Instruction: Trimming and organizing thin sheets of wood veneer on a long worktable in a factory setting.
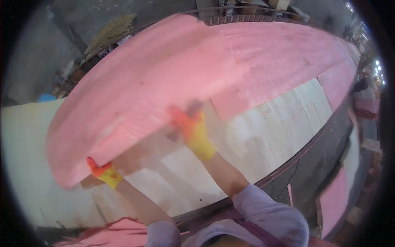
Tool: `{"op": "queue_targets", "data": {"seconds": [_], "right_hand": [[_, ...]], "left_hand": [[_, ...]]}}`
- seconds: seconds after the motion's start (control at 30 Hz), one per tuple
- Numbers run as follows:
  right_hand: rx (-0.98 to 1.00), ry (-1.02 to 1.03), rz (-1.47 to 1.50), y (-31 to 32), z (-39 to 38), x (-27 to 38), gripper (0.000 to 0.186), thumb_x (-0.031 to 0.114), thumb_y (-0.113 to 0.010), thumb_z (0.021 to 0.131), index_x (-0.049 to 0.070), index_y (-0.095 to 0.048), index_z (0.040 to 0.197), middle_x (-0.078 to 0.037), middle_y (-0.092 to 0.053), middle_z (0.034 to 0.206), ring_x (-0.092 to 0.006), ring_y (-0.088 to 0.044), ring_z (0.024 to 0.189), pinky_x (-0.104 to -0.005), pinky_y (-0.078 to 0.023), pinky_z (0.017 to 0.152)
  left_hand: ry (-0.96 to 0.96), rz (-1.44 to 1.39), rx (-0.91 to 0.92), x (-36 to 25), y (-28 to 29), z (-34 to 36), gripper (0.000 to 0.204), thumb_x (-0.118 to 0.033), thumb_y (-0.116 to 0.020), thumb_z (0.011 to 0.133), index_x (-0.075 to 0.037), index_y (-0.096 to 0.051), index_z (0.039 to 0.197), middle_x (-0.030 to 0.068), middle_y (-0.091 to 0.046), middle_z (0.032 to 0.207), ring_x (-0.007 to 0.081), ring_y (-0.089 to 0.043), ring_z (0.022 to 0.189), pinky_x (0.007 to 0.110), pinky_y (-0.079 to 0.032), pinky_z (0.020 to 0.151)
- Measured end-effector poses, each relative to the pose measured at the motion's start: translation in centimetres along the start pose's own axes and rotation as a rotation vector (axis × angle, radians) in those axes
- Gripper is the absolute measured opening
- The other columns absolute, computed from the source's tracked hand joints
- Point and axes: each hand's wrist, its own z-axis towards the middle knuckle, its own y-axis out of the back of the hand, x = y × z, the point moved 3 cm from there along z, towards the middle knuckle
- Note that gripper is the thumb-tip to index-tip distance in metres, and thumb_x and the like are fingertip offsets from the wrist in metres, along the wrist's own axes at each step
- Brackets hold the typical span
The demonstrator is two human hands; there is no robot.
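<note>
As left hand (101, 168) holds pink sheet (135, 86), boards (269, 121)

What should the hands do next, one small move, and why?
Probably ease the near edge of the large pink sheet down toward the pale sheets: the left hand grips that edge, the right hand, blurred, is at it too, and shadow below suggests it is raised.

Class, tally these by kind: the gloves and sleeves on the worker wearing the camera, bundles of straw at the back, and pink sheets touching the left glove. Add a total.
Gloves: 2 (left glove, right glove)
Sleeves: 2
Straw bundle: 1
Pink sheet: 1
Total: 6
</note>
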Motion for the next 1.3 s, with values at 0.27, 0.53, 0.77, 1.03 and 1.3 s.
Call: {"op": "queue_targets", "data": {"seconds": [0.27,0.53,0.77,1.03,1.3], "right_hand": [[-0.405,-0.19,-0.025,19.3,2.1,-17.1,0.02,0.007,-0.067,0.078,0.004,-0.058,0.096,-0.008,-0.064,0.089,-0.015,-0.061,0.074,-0.0284,-0.05,0.056],[-0.459,-0.341,-0.115,21.2,2.2,-20.1,0.021,0.007,-0.072,0.074,0.003,-0.059,0.09,-0.004,-0.058,0.077,-0.0144,-0.055,0.058,-0.0269,-0.045,0.047],[-0.374,-0.417,-0.156,22.6,2.0,-20.2,0.026,0.012,-0.075,0.073,0.001,-0.061,0.092,-0.006,-0.059,0.074,-0.015,-0.054,0.057,-0.0301,-0.043,0.052],[-0.41,-0.458,-0.261,23.0,1.2,-19.5,0.011,0.01,-0.063,0.08,0.002,-0.064,0.072,-0.012,-0.063,0.087,-0.016,-0.055,0.066,-0.0284,-0.041,0.057],[-0.271,-0.357,-0.063,22.0,2.0,-20.3,0.016,0.012,-0.068,0.078,-0.003,-0.063,0.08,-0.009,-0.062,0.068,-0.0171,-0.059,0.056,-0.0275,-0.044,0.048]], "left_hand": [[0.957,-0.176,0.028,24.3,3.5,-6.2,0.032,-0.026,-0.067,0.078,-0.011,-0.059,0.105,0.0078,-0.062,0.1,0.0276,-0.061,0.091,0.042,-0.055,0.074],[1.137,-0.098,-0.026,30.0,7.4,-6.9,0.028,-0.024,-0.067,0.08,-0.01,-0.059,0.102,0.005,-0.062,0.097,0.0217,-0.062,0.065,0.029,-0.043,0.041],[1.134,-0.194,-0.054,28.8,6.0,-7.3,0.041,-0.022,-0.065,0.079,-0.012,-0.053,0.117,0.0022,-0.058,0.107,0.0242,-0.059,0.091,0.036,-0.051,0.064],[1.154,-0.008,-0.231,27.9,3.5,-8.6,0.019,-0.029,-0.059,0.079,-0.023,-0.06,0.097,0.001,-0.062,0.092,0.0227,-0.059,0.072,0.036,-0.04,0.044],[1.018,0.299,0.007,30.5,5.3,-5.2,0.03,-0.051,-0.058,0.081,-0.021,-0.057,0.083,0.0038,-0.055,0.06,0.0202,-0.036,0.032,0.035,-0.027,0.029]]}}
